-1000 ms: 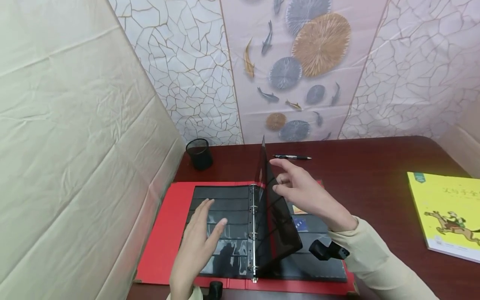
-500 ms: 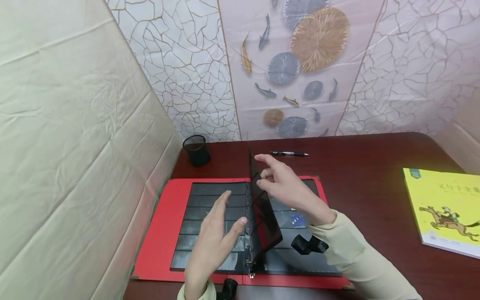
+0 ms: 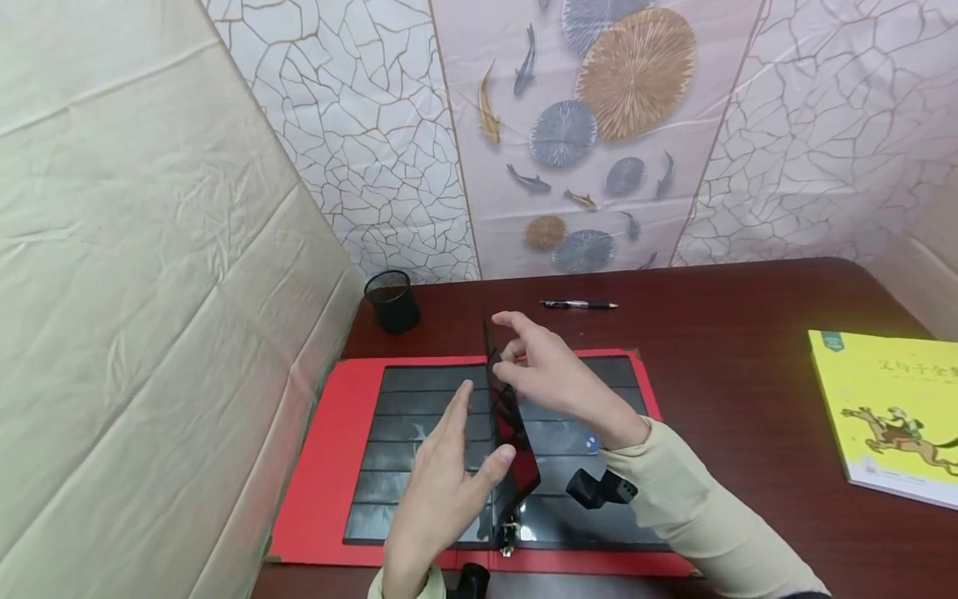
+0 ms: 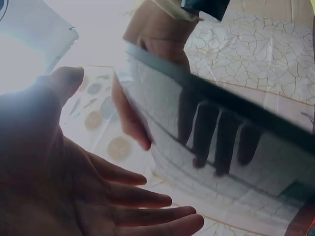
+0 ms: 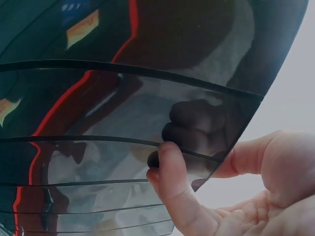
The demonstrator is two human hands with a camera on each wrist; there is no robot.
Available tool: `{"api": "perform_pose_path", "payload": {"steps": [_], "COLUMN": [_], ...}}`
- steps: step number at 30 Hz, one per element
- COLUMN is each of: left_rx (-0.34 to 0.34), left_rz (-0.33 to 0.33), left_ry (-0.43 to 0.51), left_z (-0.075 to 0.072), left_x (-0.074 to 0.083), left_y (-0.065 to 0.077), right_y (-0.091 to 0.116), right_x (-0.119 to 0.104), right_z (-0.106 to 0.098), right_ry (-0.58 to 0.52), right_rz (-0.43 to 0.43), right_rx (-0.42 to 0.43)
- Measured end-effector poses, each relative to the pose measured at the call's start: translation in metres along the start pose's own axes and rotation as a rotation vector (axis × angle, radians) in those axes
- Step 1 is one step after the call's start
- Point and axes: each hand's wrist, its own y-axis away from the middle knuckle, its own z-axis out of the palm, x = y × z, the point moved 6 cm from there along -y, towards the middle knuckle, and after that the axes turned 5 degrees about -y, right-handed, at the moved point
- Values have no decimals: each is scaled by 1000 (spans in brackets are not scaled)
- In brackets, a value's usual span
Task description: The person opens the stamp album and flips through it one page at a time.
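Note:
A red ring-binder album (image 3: 314, 482) lies open on the table, with black pocket pages on both sides. One dark see-through album page (image 3: 516, 433) stands nearly upright over the rings. My right hand (image 3: 546, 374) holds this page near its far outer edge; in the right wrist view the page's edge (image 5: 241, 130) runs between finger and thumb. Close to the page's left side is my left hand (image 3: 441, 482), fingers straight and thumb apart, holding nothing. Small cards, partly hidden by my right arm, show in the right-hand pockets, one of them blue (image 3: 591, 441).
A black mesh pen cup (image 3: 393, 304) stands at the back left, beside a pale fabric wall. A pen (image 3: 579, 304) lies behind the album. At the right is a yellow book (image 3: 883, 399). A patterned cloth hangs along the table's back edge.
The upright page has swung leftward, with my right hand moving left along with it. My left hand has shifted right, closer to the page.

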Motion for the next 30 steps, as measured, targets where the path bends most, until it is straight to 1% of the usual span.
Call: {"api": "perform_pose_path", "payload": {"steps": [5,12,18,21,23,26,30], "left_rx": [7,8,43,78,103,137,185], "left_rz": [4,-6,27,60,93,168,258], "left_ry": [-4,4,36,64,73,77,49], "left_z": [0,1,-2,-5,-7,-11,-17], "left_x": [3,0,-1,0,2,6,11], "left_y": [0,3,7,9,11,14,18], "right_y": [-3,-4,-4,-3,-3,-2,-1], "right_x": [-3,-3,-2,2,6,14,28], "right_z": [7,15,16,11,6,-3,-16], "right_ry": [14,42,82,113,118,114,134], "right_rz": [-13,-14,-33,-40,-42,-62,-83], "right_rx": [-11,-35,-53,-39,-13,36,86]}}
